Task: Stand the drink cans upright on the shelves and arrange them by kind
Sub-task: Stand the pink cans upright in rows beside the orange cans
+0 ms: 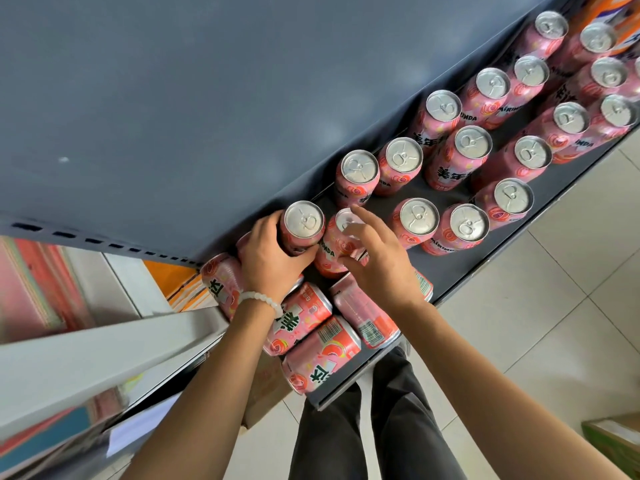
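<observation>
Pink drink cans fill a dark grey shelf. My left hand, with a white bead bracelet at the wrist, grips an upright pink can at the shelf's near left. Beside it my right hand holds another upright pink can, fingers spread over its top and side. Several pink cans lie on their sides under my wrists at the shelf's near end. Further along, several pink cans stand upright in rows.
The shelf's grey back panel rises on the left. An orange carton sits at the far end of the shelf. White floor tiles lie to the right, with a cardboard box at the lower right. My dark trousers show below.
</observation>
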